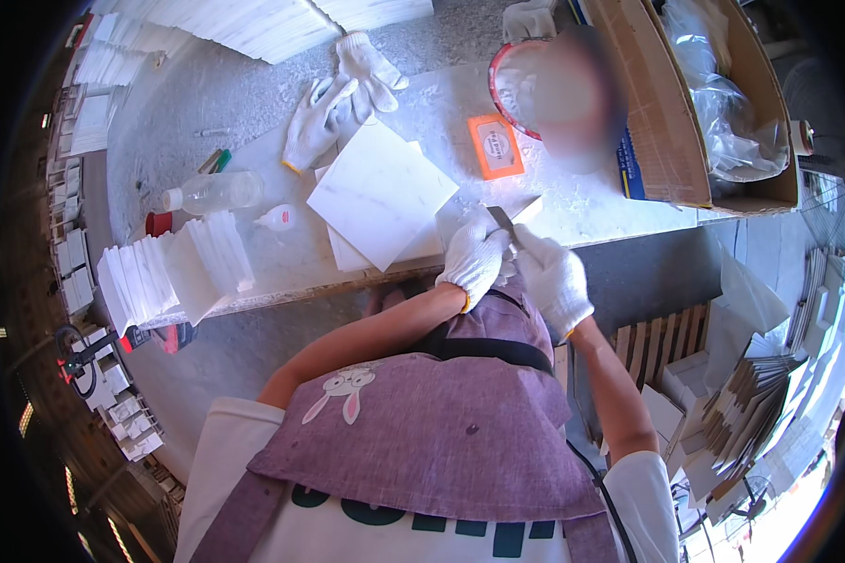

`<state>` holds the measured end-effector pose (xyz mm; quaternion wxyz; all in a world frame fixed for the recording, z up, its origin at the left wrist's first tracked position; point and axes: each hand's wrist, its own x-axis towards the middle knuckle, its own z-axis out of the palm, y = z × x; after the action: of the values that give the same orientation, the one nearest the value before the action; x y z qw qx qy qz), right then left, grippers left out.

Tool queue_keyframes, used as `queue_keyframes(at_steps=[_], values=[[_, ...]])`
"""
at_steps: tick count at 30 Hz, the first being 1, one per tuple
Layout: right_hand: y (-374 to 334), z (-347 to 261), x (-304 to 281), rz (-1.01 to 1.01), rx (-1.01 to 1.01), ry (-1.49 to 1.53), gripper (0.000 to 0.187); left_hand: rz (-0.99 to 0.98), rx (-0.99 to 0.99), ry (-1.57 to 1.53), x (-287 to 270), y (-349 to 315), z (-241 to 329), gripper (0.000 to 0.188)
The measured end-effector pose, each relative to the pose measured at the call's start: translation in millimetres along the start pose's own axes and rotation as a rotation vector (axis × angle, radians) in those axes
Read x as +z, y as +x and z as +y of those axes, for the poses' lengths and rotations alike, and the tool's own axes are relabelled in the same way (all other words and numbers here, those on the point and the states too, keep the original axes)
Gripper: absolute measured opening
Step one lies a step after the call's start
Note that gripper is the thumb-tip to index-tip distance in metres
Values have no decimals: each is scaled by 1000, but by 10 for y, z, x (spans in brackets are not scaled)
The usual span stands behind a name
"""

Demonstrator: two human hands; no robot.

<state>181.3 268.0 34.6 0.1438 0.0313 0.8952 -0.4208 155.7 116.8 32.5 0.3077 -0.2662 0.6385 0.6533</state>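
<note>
Both my hands wear white knit gloves and meet at the table's front edge. My right hand (552, 281) is closed on a small dark, flat, blade-like piece (502, 222). My left hand (475, 253) is closed right against it, its fingers curled; what lies inside them is hidden. Just past the piece, a small pale slab with a bright edge (529, 208) shows on the tabletop. To the left of my hands, a square white tile with grey veining (382, 195) lies turned on top of other white tiles (347, 251).
An orange box (496, 147) sits beyond my hands, near a red-rimmed bowl (503, 80). At right stands a cardboard box (671, 113) with plastic bags. Spare gloves (319, 122), a clear bottle (218, 192) and upright stacked white pieces (141, 277) occupy the left side.
</note>
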Motion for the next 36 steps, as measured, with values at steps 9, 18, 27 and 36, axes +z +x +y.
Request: queue_keyframes(at_steps=[9, 18, 27, 36], values=[[24, 36, -51, -45, -61, -37, 33, 17, -10, 9, 4, -32, 27, 20], [17, 64, -70, -1, 45, -63, 32, -18, -80, -26, -31, -29, 28, 23], [-35, 198, 106, 91, 46, 30, 36, -16, -109, -75, -28, -26, -4, 25], [15, 215, -15, 13, 56, -35, 36, -13, -100, -54, -8, -48, 23, 23]])
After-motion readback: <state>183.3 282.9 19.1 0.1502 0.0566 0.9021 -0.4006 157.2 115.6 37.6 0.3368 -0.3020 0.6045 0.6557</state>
